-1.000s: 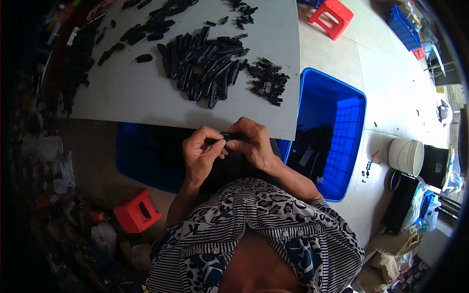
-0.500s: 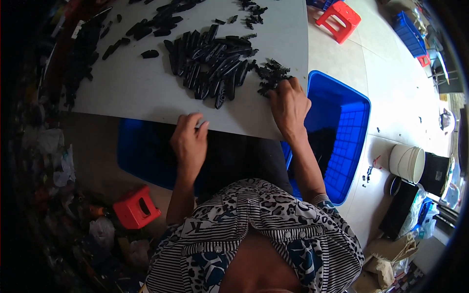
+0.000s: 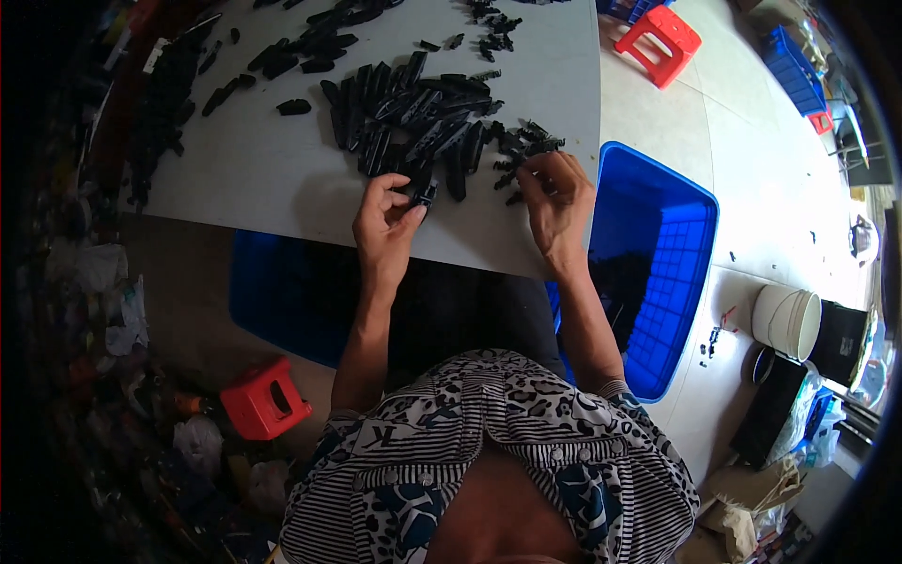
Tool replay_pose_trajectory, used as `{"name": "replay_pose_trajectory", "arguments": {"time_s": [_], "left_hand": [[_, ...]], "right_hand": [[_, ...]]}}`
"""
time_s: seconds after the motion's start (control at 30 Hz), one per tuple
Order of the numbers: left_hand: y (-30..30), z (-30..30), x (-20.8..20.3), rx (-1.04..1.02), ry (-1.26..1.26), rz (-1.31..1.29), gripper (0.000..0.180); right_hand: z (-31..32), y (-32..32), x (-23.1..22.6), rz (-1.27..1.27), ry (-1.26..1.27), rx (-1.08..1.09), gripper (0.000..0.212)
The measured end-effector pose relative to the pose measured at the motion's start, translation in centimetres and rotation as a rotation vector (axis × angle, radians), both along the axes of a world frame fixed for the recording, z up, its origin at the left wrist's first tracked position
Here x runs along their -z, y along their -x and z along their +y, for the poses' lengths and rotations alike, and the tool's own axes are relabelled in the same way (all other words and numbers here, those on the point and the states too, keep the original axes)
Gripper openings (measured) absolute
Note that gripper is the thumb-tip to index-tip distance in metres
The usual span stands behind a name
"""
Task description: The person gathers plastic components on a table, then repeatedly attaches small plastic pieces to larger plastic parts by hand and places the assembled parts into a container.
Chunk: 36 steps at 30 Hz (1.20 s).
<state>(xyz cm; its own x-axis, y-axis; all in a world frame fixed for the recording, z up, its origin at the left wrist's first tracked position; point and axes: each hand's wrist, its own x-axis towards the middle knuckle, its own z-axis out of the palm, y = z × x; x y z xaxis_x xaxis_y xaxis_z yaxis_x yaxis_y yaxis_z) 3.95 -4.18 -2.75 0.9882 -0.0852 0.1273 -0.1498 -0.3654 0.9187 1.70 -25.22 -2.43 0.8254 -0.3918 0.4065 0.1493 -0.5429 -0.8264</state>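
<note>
A heap of long, narrow black plastic pieces lies on the pale table. At the heap's near edge, the thumb and fingers of my left hand close on the end of one long black plastic piece. To the right is a smaller pile of short, jagged black plastic parts. My right hand is over that pile's near side, its fingers bent together in a pinch. Whatever is between those fingertips is hidden.
Beside the table's right edge stands a deep blue crate; another blue bin sits under the table at left. Red stools are on the floor. A white bucket is at right. More black pieces lie farther back.
My left hand has moved right and forward from the table's front edge to the heap and taken hold of a long black piece. My right hand has shifted slightly nearer me.
</note>
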Motion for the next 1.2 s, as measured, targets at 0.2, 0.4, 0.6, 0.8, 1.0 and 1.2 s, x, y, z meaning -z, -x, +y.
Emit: {"name": "replay_pose_trajectory", "arguments": {"time_s": [0.2,0.4,0.6,0.8,1.0,1.2], "left_hand": [[0.8,-0.1,-2.0,0.126,0.423,0.294,0.048],[1.8,-0.8,-3.8,0.241,0.521,0.409,0.056],[1.9,-0.7,-4.0,0.322,0.565,0.478,0.056],[1.7,-0.6,-4.1,0.394,0.585,0.547,0.056],[1.8,-0.9,-4.1,0.355,0.557,0.489,0.053],[2.0,-1.1,-3.8,0.278,0.383,0.321,0.036]], "right_hand": [[2.0,1.4,-0.2,0.037,-0.738,-0.212,0.005],[4.2,2.8,0.1,0.198,-1.308,-0.516,0.005],[4.4,3.2,0.4,0.285,-1.493,-0.578,0.005],[4.5,3.5,0.8,0.28,-1.308,-0.54,0.004],[4.3,3.7,0.7,0.231,-1.169,-0.526,0.005],[2.9,2.3,-0.9,0.018,-0.423,-0.505,0.011]]}}
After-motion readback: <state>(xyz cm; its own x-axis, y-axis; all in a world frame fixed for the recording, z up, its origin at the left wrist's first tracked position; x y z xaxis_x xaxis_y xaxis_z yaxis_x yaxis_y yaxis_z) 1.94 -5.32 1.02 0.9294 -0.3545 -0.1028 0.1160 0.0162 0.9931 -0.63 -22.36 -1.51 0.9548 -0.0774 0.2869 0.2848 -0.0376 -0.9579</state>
